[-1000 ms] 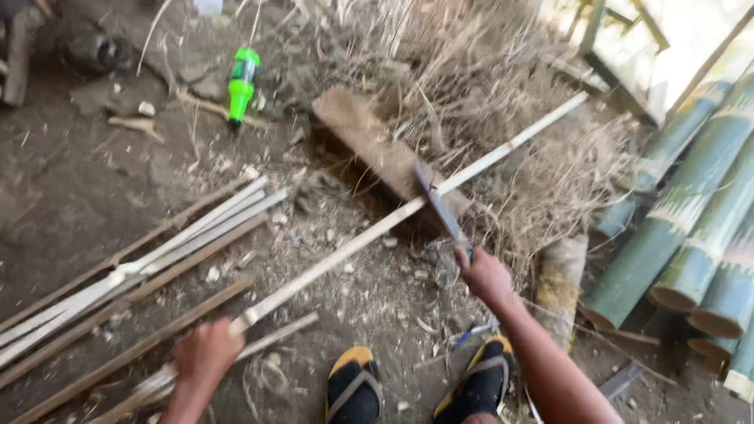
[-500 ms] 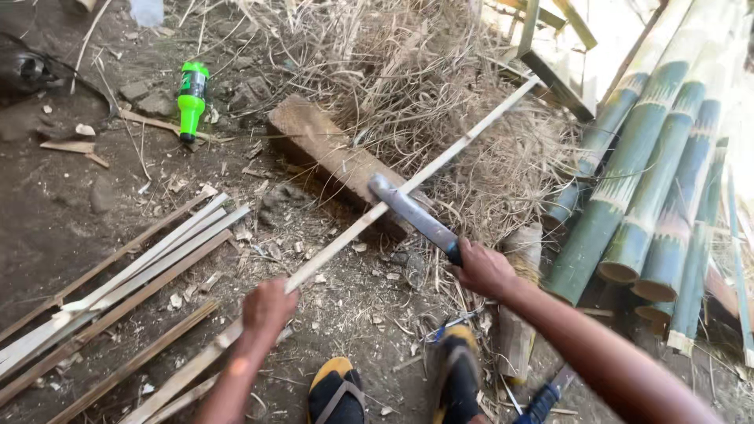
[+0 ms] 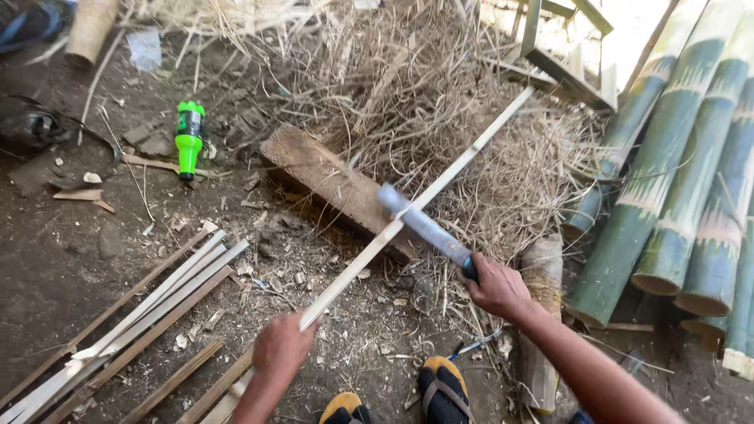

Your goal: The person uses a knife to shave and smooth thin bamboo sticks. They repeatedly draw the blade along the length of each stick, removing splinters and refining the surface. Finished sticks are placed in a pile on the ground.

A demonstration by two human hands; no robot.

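My left hand [image 3: 280,351] grips a long pale bamboo strip [image 3: 452,169] near its lower end. The strip runs diagonally up to the right, resting across a wooden block [image 3: 322,177] on the dirt. My right hand [image 3: 497,288] is closed on the dark handle of a large knife [image 3: 422,225]. Its blurred blade lies against the strip just over the block's right end. My feet in orange-edged sandals [image 3: 441,390] show at the bottom edge.
A bundle of split bamboo strips [image 3: 149,302] lies at lower left. Thick green bamboo poles [image 3: 675,188] lean at right. A heap of dry shavings [image 3: 440,102] sits behind the block. A green plastic bottle [image 3: 189,139] lies on the dirt.
The knife has come down from above the strip onto it near the block. My left hand has shifted up the strip. The camera view has tilted and moved closer.
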